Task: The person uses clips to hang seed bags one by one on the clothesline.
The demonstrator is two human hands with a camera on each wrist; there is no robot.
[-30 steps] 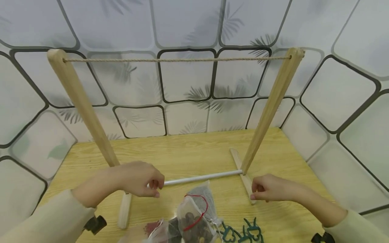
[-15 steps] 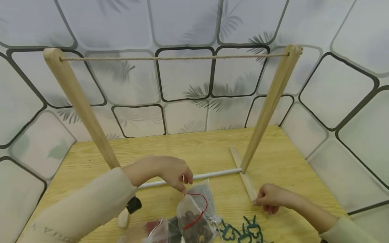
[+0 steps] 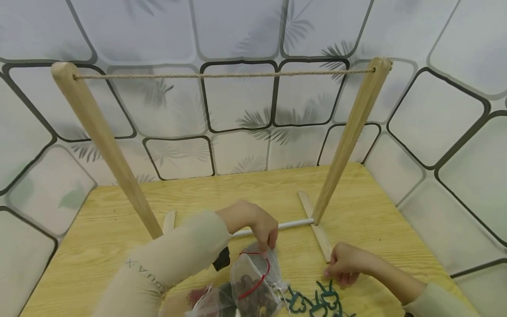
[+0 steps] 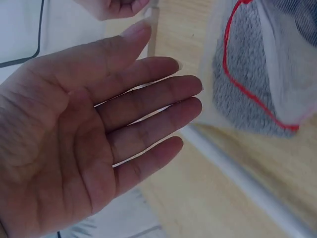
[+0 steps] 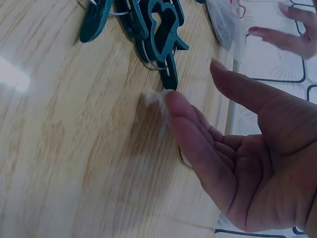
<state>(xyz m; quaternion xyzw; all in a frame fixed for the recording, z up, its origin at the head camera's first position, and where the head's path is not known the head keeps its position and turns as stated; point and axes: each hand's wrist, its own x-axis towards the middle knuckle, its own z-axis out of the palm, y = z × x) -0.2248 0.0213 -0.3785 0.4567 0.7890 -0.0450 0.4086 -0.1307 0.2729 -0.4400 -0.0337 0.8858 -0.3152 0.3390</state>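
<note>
My left hand (image 3: 257,222) reaches over the mesh bags at the table's near middle, its fingers relaxed and slightly spread in the left wrist view. Its fingertips are close over a grey-filled mesh bag (image 3: 273,269), near the red cord (image 4: 240,87). In front of that bag lies a sheer bag (image 3: 246,284) of dark lumps. My right hand (image 3: 349,265) hovers low over the table, thumb and forefinger apart in the right wrist view. Just beyond its forefinger lie several dark green plastic pieces with cut-out shapes and thin loops (image 5: 166,32).
A wooden stand spans the table, with a left post (image 3: 107,149), a right post (image 3: 348,141) and a twine rope (image 3: 222,75) strung between their tops. A white rod (image 3: 295,223) runs low to the right foot (image 3: 321,237). A bag with dark red contents (image 3: 196,296) lies at the front.
My left hand has moved right, from beside the white rod to over the grey-filled bag. My right hand has lowered slightly toward the green pieces. The bags have stayed in place.
</note>
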